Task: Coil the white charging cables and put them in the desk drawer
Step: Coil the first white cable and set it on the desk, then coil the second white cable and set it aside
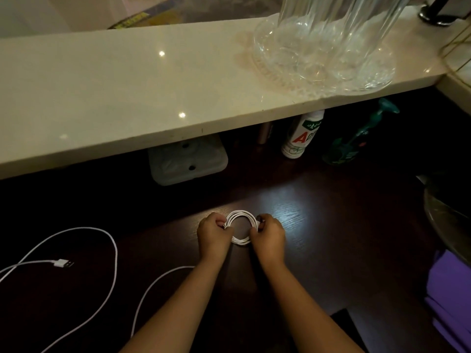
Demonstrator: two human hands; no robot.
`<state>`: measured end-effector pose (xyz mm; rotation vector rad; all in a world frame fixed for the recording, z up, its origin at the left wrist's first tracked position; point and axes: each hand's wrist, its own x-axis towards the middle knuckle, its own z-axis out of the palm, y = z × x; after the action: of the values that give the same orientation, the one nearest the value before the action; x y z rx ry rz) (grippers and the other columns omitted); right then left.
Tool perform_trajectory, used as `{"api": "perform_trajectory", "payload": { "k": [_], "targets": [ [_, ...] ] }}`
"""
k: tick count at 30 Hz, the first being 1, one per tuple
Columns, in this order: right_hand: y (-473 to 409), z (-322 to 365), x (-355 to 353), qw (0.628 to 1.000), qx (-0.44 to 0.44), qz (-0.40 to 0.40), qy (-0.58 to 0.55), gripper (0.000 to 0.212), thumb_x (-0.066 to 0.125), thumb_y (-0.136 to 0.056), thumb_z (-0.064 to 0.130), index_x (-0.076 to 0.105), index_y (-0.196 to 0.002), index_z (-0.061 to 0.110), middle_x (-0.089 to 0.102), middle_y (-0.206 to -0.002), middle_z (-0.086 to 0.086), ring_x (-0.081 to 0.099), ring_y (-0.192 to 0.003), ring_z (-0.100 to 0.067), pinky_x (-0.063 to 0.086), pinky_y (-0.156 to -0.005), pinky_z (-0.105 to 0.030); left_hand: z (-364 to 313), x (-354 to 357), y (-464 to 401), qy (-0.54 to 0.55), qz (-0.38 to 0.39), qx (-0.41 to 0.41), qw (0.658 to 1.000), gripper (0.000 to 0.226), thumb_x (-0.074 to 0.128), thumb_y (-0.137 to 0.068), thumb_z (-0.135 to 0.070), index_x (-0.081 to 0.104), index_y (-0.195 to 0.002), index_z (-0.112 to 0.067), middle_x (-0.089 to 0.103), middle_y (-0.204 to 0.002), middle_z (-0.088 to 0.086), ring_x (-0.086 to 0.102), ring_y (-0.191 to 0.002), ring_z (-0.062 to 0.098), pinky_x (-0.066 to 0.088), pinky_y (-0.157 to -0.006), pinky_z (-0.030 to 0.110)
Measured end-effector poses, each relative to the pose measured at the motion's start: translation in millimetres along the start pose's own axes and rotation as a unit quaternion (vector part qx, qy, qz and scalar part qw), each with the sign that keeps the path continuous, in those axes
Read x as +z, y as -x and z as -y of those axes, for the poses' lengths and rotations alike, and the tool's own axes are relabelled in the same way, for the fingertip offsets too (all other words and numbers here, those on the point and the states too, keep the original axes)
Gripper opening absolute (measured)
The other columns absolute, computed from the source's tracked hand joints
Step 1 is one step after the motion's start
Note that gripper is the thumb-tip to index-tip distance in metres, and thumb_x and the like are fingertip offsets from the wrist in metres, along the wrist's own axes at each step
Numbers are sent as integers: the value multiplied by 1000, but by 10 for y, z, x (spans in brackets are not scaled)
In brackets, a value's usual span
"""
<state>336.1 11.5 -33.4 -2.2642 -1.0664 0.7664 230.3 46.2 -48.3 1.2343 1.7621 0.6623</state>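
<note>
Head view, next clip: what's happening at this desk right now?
A person is coiling a white cable over the dark desk, the left hand and right hand each gripping one side of the loop. A second white cable lies uncoiled to the left, its USB plug free on the desk. No drawer is in view, so nothing is stowed yet.

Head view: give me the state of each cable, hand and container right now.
Coiled white cable: wound into a loop, held at both sides.
Left hand: grips the coil's left side.
Right hand: pinches the coil's right side.
Loose white cable: uncoiled, sprawled on the dark desk.
USB plug: free, lying on the desk.
White bottle: upright under the shelf.
</note>
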Motion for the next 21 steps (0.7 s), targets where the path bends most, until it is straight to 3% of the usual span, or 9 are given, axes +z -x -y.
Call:
{"api": "perform_trajectory", "payload": {
  "k": [6,13,15,17,19,21],
  "targets": [
    [-81,-32,-46,999,-3,31,-14,37,69,-74,10,60,-109,7,66,-102,-14,61,-91,-25,39,-71,-20,55,-34,-55,21,36,-2,999,15,67,-70,0,65,-77,-13,58,-69,-4,58,-73,17,48,-75,29],
    [-5,11,-143,997,2,73,33,54,71,-75,18,47,-121,5,57,-118,-19,57,-106,-32,45,-84,-33,18,-281,-9,-4,84,13,996,21,68,-72,-6,60,-84,-21,55,-72,-11,58,-71,18,51,-69,34],
    [85,43,-207,996,16,73,46,55,68,-78,20,43,-125,5,51,-124,-20,53,-111,-35,44,-89,-36,45,-435,38,-25,97,11,995,20,67,-74,-8,59,-89,-18,55,-73,-9,57,-67,19,51,-63,30],
    [214,116,-257,996,18,52,69,55,64,-82,24,39,-128,6,44,-128,-20,52,-112,-38,44,-90,-40,85,-605,92,-39,94,16,995,22,64,-74,-8,62,-95,-11,58,-74,-5,59,-67,22,55,-70,35],
    [372,236,-239,990,-39,43,130,50,60,-84,29,42,-126,9,42,-130,-17,53,-110,-38,45,-87,-43,124,-809,161,-50,86,27,995,27,62,-74,-10,63,-101,-11,60,-76,-3,63,-74,24,55,-79,38],
    [547,401,-128,970,-140,64,186,42,56,-84,30,50,-122,12,45,-128,-13,52,-112,-34,46,-86,-40,162,-1093,275,-95,65,61,991,26,59,-77,-12,63,-103,-12,63,-82,-3,63,-81,20,50,-79,29]
  ]
}}
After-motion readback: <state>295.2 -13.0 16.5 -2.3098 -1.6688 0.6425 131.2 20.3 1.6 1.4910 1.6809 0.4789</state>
